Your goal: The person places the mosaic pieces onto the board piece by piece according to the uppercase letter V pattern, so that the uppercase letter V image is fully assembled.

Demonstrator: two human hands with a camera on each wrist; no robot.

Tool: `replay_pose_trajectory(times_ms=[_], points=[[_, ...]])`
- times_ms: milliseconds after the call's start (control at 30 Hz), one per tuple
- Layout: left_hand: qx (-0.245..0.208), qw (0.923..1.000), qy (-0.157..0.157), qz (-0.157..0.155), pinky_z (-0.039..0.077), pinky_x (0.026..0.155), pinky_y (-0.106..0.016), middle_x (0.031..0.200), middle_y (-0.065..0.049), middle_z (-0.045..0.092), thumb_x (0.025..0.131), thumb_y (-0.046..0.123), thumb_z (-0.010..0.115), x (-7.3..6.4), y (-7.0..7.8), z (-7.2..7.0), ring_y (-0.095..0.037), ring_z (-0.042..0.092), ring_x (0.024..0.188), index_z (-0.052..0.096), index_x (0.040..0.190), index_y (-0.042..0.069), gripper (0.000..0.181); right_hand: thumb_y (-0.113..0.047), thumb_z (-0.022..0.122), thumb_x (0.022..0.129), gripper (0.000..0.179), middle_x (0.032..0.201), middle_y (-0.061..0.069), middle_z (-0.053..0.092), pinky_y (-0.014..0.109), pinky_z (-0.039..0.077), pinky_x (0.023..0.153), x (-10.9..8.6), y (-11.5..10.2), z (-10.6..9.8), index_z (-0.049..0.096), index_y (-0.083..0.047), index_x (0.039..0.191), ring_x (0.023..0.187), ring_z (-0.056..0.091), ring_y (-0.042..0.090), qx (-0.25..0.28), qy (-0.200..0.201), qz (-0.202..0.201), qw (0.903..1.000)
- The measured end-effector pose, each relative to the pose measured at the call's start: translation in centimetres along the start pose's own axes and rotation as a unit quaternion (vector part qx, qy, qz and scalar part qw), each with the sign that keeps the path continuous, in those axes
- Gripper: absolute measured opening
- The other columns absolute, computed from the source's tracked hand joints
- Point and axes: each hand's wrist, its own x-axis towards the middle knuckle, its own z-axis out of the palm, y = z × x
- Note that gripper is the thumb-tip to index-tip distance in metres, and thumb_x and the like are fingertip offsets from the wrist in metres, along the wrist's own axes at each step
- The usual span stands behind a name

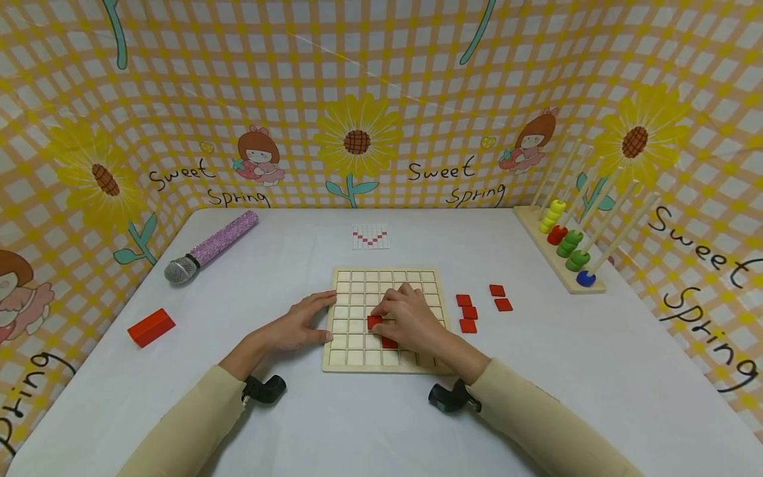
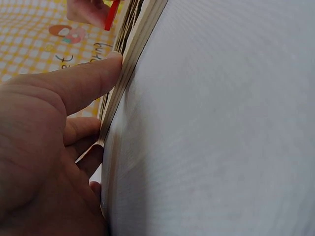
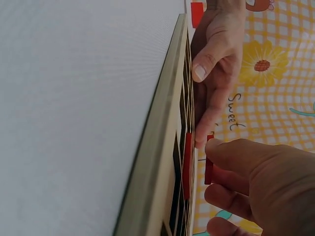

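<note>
A wooden grid board [image 1: 338,358] lies on the white table in front of me. My left hand [image 1: 293,328] rests along its left edge, with thumb and fingertips touching the frame. Between thumb and fingers my right hand [image 1: 412,322] pinches a red square tile [image 1: 373,321]. The right wrist view has this pinched tile [image 3: 209,162] on edge, slightly off the board's surface. Another red tile [image 1: 389,343] sits in a grid cell just below and right of it, partly covered by the right hand. Some cells are hidden under that hand.
Several loose red tiles [image 1: 468,326] lie right of the board. A small card with a red V pattern [image 1: 370,237] is behind it. To the left are a glittery microphone [image 1: 220,244] and a red block [image 1: 152,327]; a bead stacker [image 1: 577,286] stands back right.
</note>
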Motion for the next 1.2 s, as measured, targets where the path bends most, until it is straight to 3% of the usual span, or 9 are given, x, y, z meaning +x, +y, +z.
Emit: replay_pose_trajectory(times_ms=[367,1200], points=[[-0.004,1.0,-0.001,0.001,0.009,0.113,-0.062,0.158,-0.013,0.019,0.087,0.023,0.067,0.03,-0.11,0.08,-0.037,0.012,0.146,0.027,0.148,0.002,0.076,-0.027,0.076,0.078,0.019,0.092,-0.004,0.064,0.031,0.033,0.075,0.12,-0.08,0.32,0.076,-0.018,0.094,0.087,0.042,0.015,0.008,-0.03,0.012,0.9994],[0.003,0.9999,0.001,0.011,0.012,0.113,-0.061,0.157,-0.014,0.019,0.088,0.024,0.066,-0.11,-0.14,-0.03,-0.037,0.014,0.145,0.027,0.147,0.001,0.075,-0.029,0.076,0.077,0.019,0.091,-0.005,0.064,0.03,0.033,0.074,0.31,0.09,0.72,0.076,-0.019,0.093,0.087,0.043,0.015,-0.016,-0.021,0.0,0.9997]])
